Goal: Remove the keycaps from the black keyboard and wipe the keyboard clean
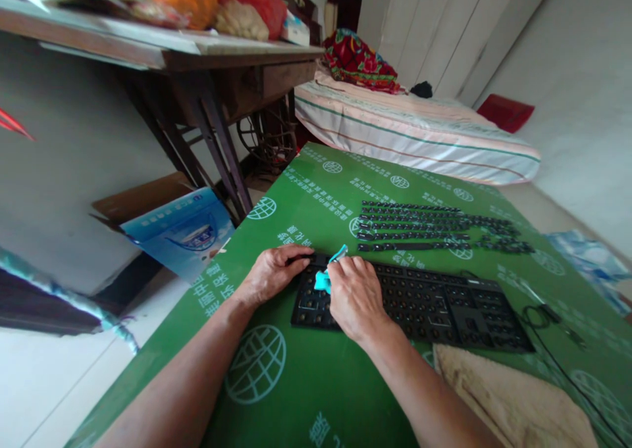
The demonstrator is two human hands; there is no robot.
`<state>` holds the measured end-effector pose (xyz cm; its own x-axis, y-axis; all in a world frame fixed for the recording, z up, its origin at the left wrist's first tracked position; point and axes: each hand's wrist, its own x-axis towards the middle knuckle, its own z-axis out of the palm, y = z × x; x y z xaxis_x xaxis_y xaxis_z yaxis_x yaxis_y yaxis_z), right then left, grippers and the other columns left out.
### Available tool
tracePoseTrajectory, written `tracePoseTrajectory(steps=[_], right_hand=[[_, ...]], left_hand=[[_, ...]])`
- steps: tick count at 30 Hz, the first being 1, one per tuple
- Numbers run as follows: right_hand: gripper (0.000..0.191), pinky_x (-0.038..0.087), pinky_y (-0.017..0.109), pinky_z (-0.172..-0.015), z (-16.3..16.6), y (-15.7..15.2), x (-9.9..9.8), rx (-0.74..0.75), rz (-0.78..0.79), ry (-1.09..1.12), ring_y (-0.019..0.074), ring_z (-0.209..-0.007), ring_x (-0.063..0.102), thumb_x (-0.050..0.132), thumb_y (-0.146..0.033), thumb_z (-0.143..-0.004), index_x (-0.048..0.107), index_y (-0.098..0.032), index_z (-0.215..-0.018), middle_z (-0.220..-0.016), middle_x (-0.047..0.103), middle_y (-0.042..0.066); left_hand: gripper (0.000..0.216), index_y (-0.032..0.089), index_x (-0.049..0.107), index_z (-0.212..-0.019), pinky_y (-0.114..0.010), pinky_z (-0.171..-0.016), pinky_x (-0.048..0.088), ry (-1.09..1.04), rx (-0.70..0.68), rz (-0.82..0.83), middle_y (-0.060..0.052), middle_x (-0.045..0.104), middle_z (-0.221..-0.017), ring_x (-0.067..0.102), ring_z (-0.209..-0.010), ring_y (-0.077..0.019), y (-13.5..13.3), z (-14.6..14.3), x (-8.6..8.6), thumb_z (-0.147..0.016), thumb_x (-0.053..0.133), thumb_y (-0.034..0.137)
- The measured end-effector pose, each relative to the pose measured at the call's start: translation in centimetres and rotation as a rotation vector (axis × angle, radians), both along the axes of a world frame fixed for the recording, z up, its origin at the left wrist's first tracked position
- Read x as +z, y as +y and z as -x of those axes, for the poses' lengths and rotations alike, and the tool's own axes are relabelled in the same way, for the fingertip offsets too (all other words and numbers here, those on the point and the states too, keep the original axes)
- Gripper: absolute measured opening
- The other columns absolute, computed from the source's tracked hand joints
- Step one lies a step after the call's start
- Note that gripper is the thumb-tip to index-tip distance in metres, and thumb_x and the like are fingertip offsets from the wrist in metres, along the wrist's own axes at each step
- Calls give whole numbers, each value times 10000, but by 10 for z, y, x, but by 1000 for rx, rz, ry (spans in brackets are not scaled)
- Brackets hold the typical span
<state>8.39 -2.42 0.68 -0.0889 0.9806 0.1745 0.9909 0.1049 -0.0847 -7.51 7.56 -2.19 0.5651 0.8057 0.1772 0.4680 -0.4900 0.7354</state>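
Observation:
A black keyboard point(412, 297) lies on the green table, its keycaps off and the small key stems showing. My left hand point(276, 270) grips the keyboard's far left corner between thumb and fingers. My right hand point(358, 293) is closed over the keyboard's left part. It holds a bright turquoise piece point(322, 282) that looks like cloth, against the key area. A thin blue-and-white end point(338, 254) sticks up from the same grip; whether both belong to one tool I cannot tell. Behind the keyboard, loose black keycaps point(415, 226) lie in several rows.
The green table point(296, 389) carries a stained beige cloth point(508, 395) at front right and a cable point(536, 316) right of the keyboard. A wooden table point(291, 73) with bags stands at left, above a blue box point(182, 231). A bed point(419, 125) is behind.

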Motion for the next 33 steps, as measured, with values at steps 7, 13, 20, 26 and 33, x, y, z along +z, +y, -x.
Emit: tracePoseTrajectory(steps=[7,13,20,26,33], right_hand=[[203,366,379,-753,-7,-2,6,-36,53,-32,238,-883,477,432,-87,-841,585,-180,-936,-938,595,105],[174,365,383,-764,-15,-5,3,-59,29,-53,240,-872,486,439,-93,-836,580,-174,-899,-902,597,85],[194,378,365,-766,-18,-8,3,-53,35,-60,235,-875,475,437,-65,-832,587,-169,-897,-906,587,97],[241,383,327,-809,-46,-23,-1,-129,26,-2,227,-902,470,436,-21,-807,603,-165,-902,-926,603,93],[206,365,343,-822,-28,-14,-4,-49,8,34,226,-909,464,441,-63,-834,602,-154,-926,-931,610,104]], left_hand=[[340,198,679,-1005,-291,-829,509,11,3,-15,-33,708,-1003,654,-909,-204,0,-1,2,-797,515,411],[357,164,673,-1017,-288,-832,502,9,-9,-3,-53,702,-1014,650,-921,-207,-1,-1,3,-802,512,399],[336,183,676,-1008,-294,-834,508,-25,-9,12,-39,705,-1007,652,-911,-203,0,0,0,-801,522,399],[331,181,684,-996,-289,-849,503,-44,-16,31,-46,704,-1019,653,-924,-204,0,0,0,-796,536,400],[338,201,688,-989,-297,-821,515,-22,10,19,-37,711,-995,656,-898,-206,-1,-1,2,-782,543,426]])
